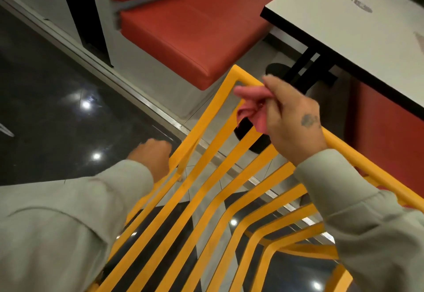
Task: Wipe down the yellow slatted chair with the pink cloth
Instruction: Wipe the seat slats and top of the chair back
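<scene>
1. We see the yellow slatted chair point(213, 202) tipped over, close under us. Its long slats run from the bottom left up toward the top right, and its top corner points at the red bench seat point(195, 32).
2. The chair is above a shiny dark floor point(57, 108) and pale tiles, between our two arms. The white table point(358, 39) is just past it on the right.
3. Our right hand point(296, 126) is closed around the pink cloth point(250, 105). It pinches the cloth tight with the fingers.
4. The cloth is bunched up. It sits on the chair's top rail, near the top corner, and some of it hangs down between the slats.
5. Our left hand point(151, 156) is curled into a fist at the left side rail of the chair. It looks like it grips the rail, but we cannot be sure, because the fingers are on the far side.
6. Both arms wear pale grey sleeves point(68, 223).
7. The bottom of the chair is cut off at the edge of the picture, so we cannot see its legs well.
8. The right sleeve covers part of the right rail. The hands and the cloth look a bit blurry.
</scene>
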`<state>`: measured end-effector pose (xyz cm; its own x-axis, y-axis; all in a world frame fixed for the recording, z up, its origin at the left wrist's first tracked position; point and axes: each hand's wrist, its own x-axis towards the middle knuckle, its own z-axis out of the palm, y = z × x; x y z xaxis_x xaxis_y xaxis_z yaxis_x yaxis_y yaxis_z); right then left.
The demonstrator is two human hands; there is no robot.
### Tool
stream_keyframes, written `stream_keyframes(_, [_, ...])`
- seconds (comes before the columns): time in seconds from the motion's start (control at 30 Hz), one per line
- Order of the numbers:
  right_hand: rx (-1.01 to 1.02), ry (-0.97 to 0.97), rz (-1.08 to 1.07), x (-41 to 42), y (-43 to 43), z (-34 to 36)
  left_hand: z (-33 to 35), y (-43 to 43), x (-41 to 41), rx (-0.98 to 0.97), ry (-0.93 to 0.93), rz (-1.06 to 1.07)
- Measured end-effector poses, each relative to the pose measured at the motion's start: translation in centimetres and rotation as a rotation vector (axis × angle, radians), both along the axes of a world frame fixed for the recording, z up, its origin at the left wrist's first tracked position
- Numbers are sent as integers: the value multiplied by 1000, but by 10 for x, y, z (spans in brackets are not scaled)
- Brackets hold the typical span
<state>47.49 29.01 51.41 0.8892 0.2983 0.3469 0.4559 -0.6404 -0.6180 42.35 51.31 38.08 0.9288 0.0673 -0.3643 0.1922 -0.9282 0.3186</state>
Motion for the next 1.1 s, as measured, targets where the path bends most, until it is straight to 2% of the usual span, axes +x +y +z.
stream_keyframes(0.07, [-13,-117,-74,16,10,10,28,-7,24,-76,-130,1])
stream_keyframes(0.13, [-139,-167,-197,37,17,15,58,-14,48,-165,-282,-19])
stream_keyframes(0.27, [-524,112,-239,67,28,11,102,-34,83,-248,-563,-102])
stream_keyframes(0.37, [-654,222,-281,64,18,7,112,-51,101,-192,-656,-191])
stream_keyframes(0.47, [-694,183,-358,48,-8,1,107,-66,112,-50,-715,-400])
stream_keyframes(0.67, [-639,204,-475,3,-99,-9,107,-106,117,23,-830,-635])
stream_keyframes(0.8, [-584,230,-609,-30,-149,-3,107,-114,119,14,-795,-607])
stream_keyframes(0.9, [-619,255,-656,-30,-149,5,104,-116,116,6,-804,-584])
stream_keyframes(1.1, [-675,224,-491,19,-83,2,101,-124,115,23,-816,-532])
